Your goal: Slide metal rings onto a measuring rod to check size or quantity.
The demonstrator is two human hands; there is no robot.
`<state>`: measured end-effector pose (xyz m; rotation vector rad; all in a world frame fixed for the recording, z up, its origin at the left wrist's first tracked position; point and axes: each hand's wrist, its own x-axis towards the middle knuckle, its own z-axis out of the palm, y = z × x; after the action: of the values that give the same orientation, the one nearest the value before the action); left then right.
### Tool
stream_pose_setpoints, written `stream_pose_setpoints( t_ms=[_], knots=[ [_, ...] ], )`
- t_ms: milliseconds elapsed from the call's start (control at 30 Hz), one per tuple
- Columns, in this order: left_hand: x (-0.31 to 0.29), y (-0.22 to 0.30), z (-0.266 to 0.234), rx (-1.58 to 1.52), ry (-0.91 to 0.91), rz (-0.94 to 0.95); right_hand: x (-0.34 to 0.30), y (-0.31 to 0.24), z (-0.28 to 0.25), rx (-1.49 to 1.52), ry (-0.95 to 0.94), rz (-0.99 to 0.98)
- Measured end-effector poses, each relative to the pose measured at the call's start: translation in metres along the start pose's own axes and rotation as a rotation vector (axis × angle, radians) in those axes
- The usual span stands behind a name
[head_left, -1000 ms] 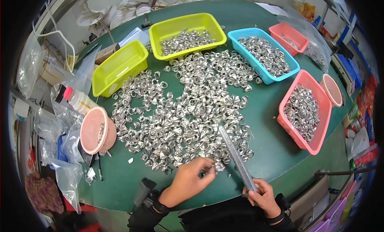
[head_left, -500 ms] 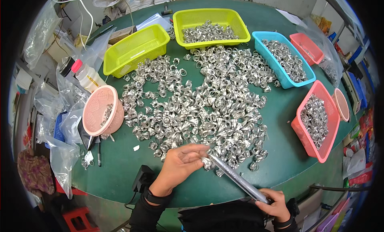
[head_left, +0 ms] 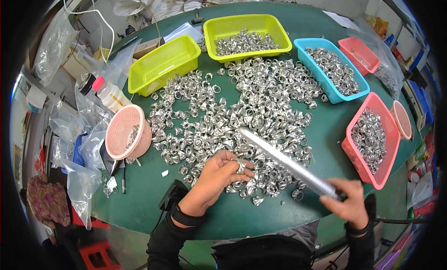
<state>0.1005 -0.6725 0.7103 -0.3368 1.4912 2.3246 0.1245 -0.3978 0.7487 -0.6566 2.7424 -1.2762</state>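
My left hand [head_left: 216, 177] pinches a silver-coloured ring [head_left: 240, 166] between thumb and fingers, just above the near edge of a wide pile of similar metal rings [head_left: 272, 114]. Gripped at its thick end by my right hand [head_left: 349, 202] is a tapered metal ring mandrel [head_left: 291, 164], slanting up and left over the pile. Its narrow tip lies past the left fingers, apart from the held ring. Motion blurs the right hand and the mandrel somewhat.
Green baskets [head_left: 165, 67] stand at the back. A blue basket [head_left: 309, 72] and a pink basket [head_left: 393, 144], both with rings, are on the right. On the left sit a round pink basket [head_left: 144, 142] and a pink-capped bottle [head_left: 111, 95]. A black device [head_left: 173, 195] is at the near edge.
The mandrel and the ring have come apart. My right hand has moved up and right with the mandrel; my left hand, with the ring, has turned and shifted slightly up and right.
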Motion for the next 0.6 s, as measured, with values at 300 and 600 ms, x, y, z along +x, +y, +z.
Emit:
stream_pose_setpoints(
  t_ms=[300,600],
  knots=[
    [0.006,-0.014,-0.004,0.067,-0.023,0.094,0.014,-0.001,0.003,0.641,-0.056,0.429],
    [-0.003,-0.013,0.004,0.047,0.021,0.077,0.059,0.012,0.023,0.880,0.031,0.357]
  ],
)
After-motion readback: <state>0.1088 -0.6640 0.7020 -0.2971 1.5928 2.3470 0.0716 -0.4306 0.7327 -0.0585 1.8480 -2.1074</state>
